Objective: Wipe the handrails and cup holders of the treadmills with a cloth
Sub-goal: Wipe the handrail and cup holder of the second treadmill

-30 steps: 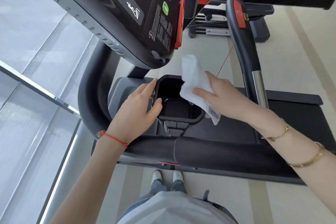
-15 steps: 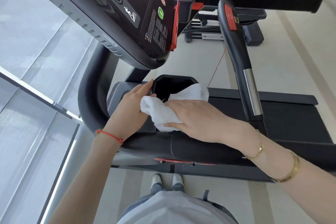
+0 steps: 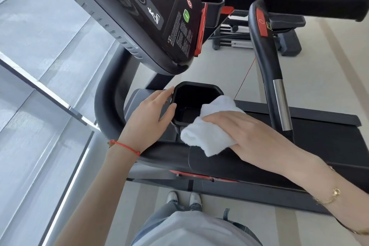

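Beside 1 cup holder [image 3: 196, 104]: 2 hands, 1 cloth [image 3: 209, 134].

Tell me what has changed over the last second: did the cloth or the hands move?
The right hand brought the white cloth down from above the cup holder onto its near right rim and the handrail beside it, where it now lies flat on the cloth. It kept hold of the cloth throughout. The left hand stayed on the cup holder's left edge, steadying it.
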Demonstrator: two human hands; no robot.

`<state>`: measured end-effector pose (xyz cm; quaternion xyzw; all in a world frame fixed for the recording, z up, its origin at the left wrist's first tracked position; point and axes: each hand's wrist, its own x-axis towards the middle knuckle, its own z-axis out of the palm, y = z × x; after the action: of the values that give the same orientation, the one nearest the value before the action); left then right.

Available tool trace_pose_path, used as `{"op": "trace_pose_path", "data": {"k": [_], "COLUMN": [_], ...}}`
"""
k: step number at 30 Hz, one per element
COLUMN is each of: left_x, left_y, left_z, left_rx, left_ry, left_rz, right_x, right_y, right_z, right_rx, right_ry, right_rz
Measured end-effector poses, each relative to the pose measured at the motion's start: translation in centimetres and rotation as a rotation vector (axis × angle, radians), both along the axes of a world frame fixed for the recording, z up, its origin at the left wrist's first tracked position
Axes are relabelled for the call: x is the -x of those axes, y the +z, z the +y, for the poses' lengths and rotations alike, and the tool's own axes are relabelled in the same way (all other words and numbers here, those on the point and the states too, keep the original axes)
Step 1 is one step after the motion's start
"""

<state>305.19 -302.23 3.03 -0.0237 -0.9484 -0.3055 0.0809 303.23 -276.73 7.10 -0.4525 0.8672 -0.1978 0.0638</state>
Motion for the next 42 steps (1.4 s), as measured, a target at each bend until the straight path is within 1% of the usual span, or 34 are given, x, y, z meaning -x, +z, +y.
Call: {"op": "trace_pose_path", "data": {"k": [2,4,6,13,21,26,30,37,42], "left_x": [-0.8,-1.6,-2.2,-4.1,-6.4,-8.7,-10.3,-13.1,-14.6], "left_y": [0.3,0.6,0.8,1.8,3.8,4.4,4.1,3.2,2.3], "left_z": [0.2,0.3,0.5,0.6,-1.2,-2.4,-2.3,-0.8,1.3], "left_rx": [0.002,0.003,-0.003,0.004,-0.015,-0.024,-0.03,-0.024,-0.015], "left_ry": [0.009,0.025,0.031,-0.007,-0.176,-0.301,-0.375,-0.547,-0.689], "left_rz": [0.018,0.036,0.058,0.133,0.144,0.172,0.178,0.142,0.104], "right_x": [-0.5,-1.0,-1.6,-4.2,-8.8,-13.6,-17.5,-24.0,-27.7], "right_y": [0.2,0.5,0.8,1.9,3.5,3.6,2.6,0.1,-1.8], "right_z": [0.4,0.5,0.4,-0.2,-1.7,-3.1,-3.7,-4.0,-3.2], "right_rx": [0.029,0.025,0.024,0.046,0.055,0.133,0.193,0.175,0.209], "right_ry": [-0.052,-0.092,-0.157,-0.388,-0.582,-0.731,-0.871,-1.063,-1.223], "right_rz": [0.061,0.172,0.225,0.258,0.303,0.248,0.165,0.059,-0.008]}}
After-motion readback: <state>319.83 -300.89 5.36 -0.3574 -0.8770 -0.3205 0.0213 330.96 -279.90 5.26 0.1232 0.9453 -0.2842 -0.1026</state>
